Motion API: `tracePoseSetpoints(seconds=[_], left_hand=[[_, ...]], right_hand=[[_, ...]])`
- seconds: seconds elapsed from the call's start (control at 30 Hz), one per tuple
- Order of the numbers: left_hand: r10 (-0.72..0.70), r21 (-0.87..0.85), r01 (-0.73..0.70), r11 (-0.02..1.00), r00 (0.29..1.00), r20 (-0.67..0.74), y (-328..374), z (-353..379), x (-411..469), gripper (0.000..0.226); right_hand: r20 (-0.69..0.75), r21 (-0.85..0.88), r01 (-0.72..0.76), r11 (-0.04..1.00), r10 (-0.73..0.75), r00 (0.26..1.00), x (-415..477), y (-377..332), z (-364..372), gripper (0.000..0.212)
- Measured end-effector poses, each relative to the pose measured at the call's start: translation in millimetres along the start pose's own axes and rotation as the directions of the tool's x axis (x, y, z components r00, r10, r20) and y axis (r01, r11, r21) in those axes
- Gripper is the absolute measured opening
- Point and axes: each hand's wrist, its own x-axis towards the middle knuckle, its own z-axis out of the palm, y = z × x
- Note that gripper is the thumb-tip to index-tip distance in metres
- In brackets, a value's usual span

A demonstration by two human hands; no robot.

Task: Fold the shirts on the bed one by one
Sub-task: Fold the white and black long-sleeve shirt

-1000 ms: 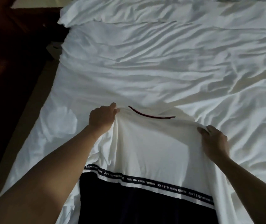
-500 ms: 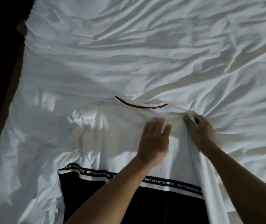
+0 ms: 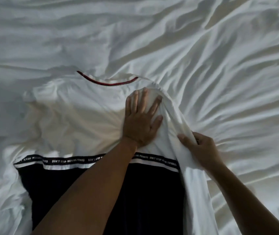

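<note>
Head view: rumpled white bed sheet (image 3: 220, 68) under shirt (image 3: 84, 119), left hand (image 3: 140, 122) spread flat, right hand (image 3: 201, 150) pinching shirt edge.

Your shirt (image 3: 84, 119) is soft, matt cloth: white and finely creased in its upper part, dark and smoother in its lower part. The neckline edging (image 3: 108, 83) is a narrow red cloth strip. The chest band (image 3: 64, 161) is dark cloth printed with matt white lettering. The bed sheet (image 3: 220, 73) is white cloth, heavily wrinkled, with a faint sheen on ridges toward the bed's right edge.
</note>
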Motion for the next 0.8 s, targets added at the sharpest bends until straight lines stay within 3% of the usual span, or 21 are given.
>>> tracePoseSetpoints(seconds=[0.1,0.23,0.3,0.43,0.53,0.6,0.67,0.8], left_hand=[[-0.012,0.01,0.013,1.0,1.0,-0.014,1,3,0,0.064],[-0.001,0.062,0.003,0.998,0.999,-0.037,1,3,0,0.063],[-0.008,0.084,0.01,0.996,1.0,-0.028,2,2,1,0.063],[-0.027,0.163,0.03,0.986,0.999,-0.021,8,-1,0,0.06],[-0.079,0.215,0.076,0.974,0.997,0.005,21,-9,-1,0.058],[-0.154,0.167,0.152,0.974,0.988,0.001,42,-18,-11,0.056],[-0.211,0.033,0.213,0.977,0.976,-0.054,71,-26,-38,0.054],[-0.204,-0.158,0.183,0.97,0.971,-0.126,136,-25,-134,0.054]], right_hand=[[-0.022,0.038,-0.035,0.999,0.036,0.999,-19,12,-8,0.032],[0.139,0.026,-0.098,0.995,0.094,0.986,-57,27,-32,0.02],[0.149,0.016,-0.126,0.992,0.123,0.981,-74,45,-45,0.027],[-0.009,0.15,-0.063,0.987,0.065,0.998,-99,80,-67,0.06],[-0.161,0.114,-0.008,0.993,0.027,0.987,-111,92,-74,0.059],[-0.175,0.194,0.029,0.981,0.006,0.984,-118,92,-74,0.065],[-0.104,0.214,0.024,0.977,-0.002,0.995,-129,89,-76,0.065],[0.187,0.038,-0.095,0.995,0.086,0.979,-155,107,-85,0.046]])
